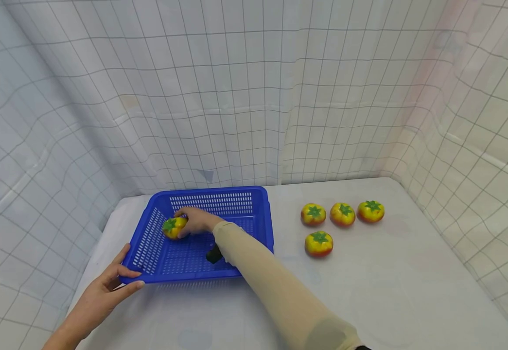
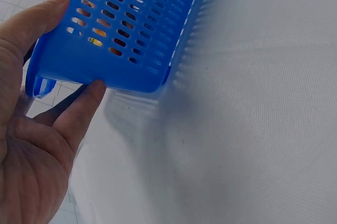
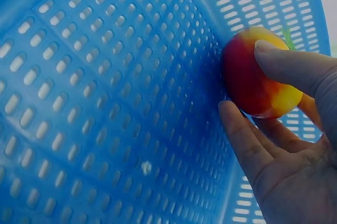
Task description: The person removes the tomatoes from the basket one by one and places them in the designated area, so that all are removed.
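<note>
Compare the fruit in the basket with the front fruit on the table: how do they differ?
The right hand grips the basket fruit, while nothing touches the front fruit. The basket fruit is inside the basket; the front fruit sits on the table. In the head view, the hand hides part of the basket fruit, but the front fruit is unobstructed. Both are yellow and red with a green leafy top.

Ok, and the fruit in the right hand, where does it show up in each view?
Head: the fruit is left of centre, in the right hand, inside the blue basket near its left wall.
Left wrist: not clearly visible; yellow patches through the slots, upper left, are probably it.
Right wrist: right of centre, between thumb and fingers.
Shared landmark: the blue basket's slotted wall.
</note>
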### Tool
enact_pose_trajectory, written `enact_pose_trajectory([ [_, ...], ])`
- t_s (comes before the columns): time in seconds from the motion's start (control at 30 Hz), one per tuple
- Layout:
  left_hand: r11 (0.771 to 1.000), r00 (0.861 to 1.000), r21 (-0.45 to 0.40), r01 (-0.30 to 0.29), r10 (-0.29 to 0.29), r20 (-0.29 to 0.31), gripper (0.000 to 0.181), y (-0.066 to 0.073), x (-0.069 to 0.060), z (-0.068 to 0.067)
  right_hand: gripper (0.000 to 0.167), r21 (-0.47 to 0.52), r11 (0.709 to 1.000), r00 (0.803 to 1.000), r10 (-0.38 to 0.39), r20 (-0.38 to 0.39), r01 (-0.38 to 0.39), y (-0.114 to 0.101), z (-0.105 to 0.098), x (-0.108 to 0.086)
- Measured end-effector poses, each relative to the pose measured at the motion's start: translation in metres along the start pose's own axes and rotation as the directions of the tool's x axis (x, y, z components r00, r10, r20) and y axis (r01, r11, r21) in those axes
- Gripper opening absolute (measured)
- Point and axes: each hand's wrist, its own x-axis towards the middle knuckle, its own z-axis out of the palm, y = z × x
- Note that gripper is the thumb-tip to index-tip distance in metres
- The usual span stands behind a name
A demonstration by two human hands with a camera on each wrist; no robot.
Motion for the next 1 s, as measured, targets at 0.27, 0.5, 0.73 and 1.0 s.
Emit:
enact_pose_trajectory([
  [0.27, 1.0, 1.0, -0.008, -0.02, 0.02, -0.005, 0.029, -0.001, -0.001, 0.001, 0.059, 0.168, 0.986, 0.999, -0.013, 0.041, 0.006, 0.001, -0.015, -0.01],
  [0.5, 0.998, 0.999, -0.033, -0.048, 0.048, -0.007, 0.027, -0.001, -0.001, 0.0, 0.059, 0.169, 0.985, 0.997, -0.038, 0.067, 0.026, -0.001, -0.033, -0.019],
  [0.73, 0.999, 0.999, -0.024, -0.046, 0.046, -0.011, 0.027, -0.001, -0.001, 0.0, 0.064, 0.203, 0.977, 0.992, -0.084, 0.089, 0.065, -0.01, -0.057, -0.035],
  [1.0, 0.998, 0.998, -0.011, -0.057, 0.057, -0.01, 0.025, -0.002, 0.0, -0.001, 0.062, 0.121, 0.987, 0.988, -0.119, 0.099, 0.106, -0.009, -0.085, -0.055],
])
